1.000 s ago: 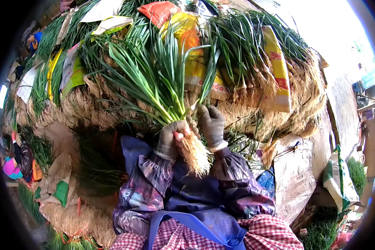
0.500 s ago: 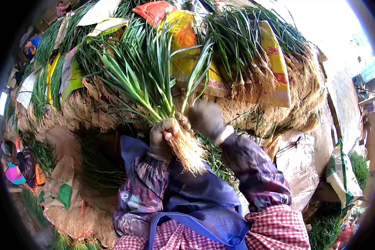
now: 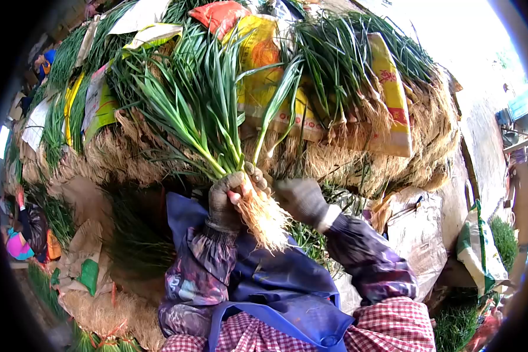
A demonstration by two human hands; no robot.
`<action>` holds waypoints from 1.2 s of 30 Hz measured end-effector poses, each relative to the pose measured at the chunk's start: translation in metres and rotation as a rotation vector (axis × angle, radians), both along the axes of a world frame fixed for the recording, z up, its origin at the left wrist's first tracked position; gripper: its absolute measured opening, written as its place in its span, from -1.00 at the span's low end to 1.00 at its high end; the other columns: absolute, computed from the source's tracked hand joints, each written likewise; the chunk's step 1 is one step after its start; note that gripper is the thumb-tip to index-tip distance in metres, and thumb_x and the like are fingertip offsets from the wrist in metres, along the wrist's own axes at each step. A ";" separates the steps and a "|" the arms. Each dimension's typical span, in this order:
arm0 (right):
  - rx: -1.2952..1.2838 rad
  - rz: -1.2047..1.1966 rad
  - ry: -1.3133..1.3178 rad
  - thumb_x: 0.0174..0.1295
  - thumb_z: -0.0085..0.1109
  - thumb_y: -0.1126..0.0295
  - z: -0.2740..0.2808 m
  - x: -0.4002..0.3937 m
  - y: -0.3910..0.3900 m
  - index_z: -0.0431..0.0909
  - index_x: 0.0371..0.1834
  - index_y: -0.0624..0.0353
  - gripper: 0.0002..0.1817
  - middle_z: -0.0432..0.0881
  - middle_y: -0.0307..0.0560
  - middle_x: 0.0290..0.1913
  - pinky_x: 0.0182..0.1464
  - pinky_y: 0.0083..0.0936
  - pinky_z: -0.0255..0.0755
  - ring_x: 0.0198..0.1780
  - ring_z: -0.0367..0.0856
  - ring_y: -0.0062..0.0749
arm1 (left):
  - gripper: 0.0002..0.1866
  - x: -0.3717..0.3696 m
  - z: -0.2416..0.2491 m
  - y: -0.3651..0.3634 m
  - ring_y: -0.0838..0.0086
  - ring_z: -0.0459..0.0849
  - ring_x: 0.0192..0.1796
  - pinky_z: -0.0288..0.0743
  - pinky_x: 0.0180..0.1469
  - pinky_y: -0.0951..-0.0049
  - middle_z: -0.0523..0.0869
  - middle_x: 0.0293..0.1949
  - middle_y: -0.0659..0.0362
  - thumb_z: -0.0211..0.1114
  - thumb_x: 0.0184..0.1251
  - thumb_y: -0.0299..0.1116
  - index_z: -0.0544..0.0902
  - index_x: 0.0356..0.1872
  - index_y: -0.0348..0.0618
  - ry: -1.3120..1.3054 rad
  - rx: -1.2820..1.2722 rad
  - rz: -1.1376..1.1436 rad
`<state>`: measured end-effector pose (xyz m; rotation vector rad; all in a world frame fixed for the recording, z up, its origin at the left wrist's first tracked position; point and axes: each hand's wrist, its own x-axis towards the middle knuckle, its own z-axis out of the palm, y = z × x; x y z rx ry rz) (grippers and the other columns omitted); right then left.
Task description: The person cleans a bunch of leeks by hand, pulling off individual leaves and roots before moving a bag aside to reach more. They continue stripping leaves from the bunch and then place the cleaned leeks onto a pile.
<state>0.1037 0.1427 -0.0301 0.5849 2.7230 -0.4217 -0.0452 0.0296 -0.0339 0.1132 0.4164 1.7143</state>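
Observation:
My left hand [image 3: 227, 199], in a dirty grey-brown work glove, is wrapped round a bunch of green garlic [image 3: 217, 126]. The flat green leaves fan upward and away from me. Below the fist hang the pale roots [image 3: 264, 220], with a pinkish-white bulb end beside the thumb. Just right of the bunch is my gloved right hand [image 3: 302, 200], its fingers curled in and slightly smeared. Whatever those fingers hold, if anything, is hidden. A blue apron [image 3: 284, 281] covers my lap under both hands.
A long heap of green garlic [image 3: 334, 64] lies ahead, roots towards me. Yellow sacks [image 3: 390, 94] and a red bag [image 3: 219, 16] rest on it. A white-green sack [image 3: 481, 249] stands at right. Another person [image 3: 32, 232] is at far left.
My right hand has come down and slightly right, from near the stems to beside the roots. The left hand keeps its grip on the green garlic, slightly lower in view.

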 end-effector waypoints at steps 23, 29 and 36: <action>0.074 -0.769 1.116 0.20 0.23 0.23 -0.058 -0.034 0.048 0.50 -0.37 0.11 -0.80 0.54 0.02 -0.60 -0.52 -0.22 0.42 -0.58 0.56 -0.06 | -0.68 0.007 0.010 0.005 0.31 0.54 -0.21 0.52 -0.16 0.31 0.53 -0.30 0.11 0.21 0.16 -0.18 0.45 -0.21 -0.21 0.099 -0.027 -0.185; -0.106 -0.221 -0.294 0.28 0.11 0.17 0.011 0.001 0.045 0.55 -0.34 0.08 -0.78 0.55 -0.13 -0.64 -0.66 -0.37 0.43 -0.66 0.54 -0.39 | -0.61 0.004 0.006 0.000 0.17 0.62 -0.14 0.60 -0.15 0.13 0.63 -0.21 -0.02 0.22 0.23 -0.18 0.47 -0.07 -0.28 0.088 -0.033 -0.086; 0.563 -0.631 0.314 0.02 0.18 0.31 0.012 -0.026 0.181 0.61 -0.47 0.00 -0.92 0.68 -0.03 -0.40 -0.26 -0.20 0.53 -0.31 0.67 -0.05 | -0.64 0.009 0.009 0.007 0.11 0.66 -0.13 0.55 -0.01 0.12 0.66 -0.10 -0.11 0.22 0.16 -0.28 0.55 -0.16 -0.42 0.092 -0.091 -0.104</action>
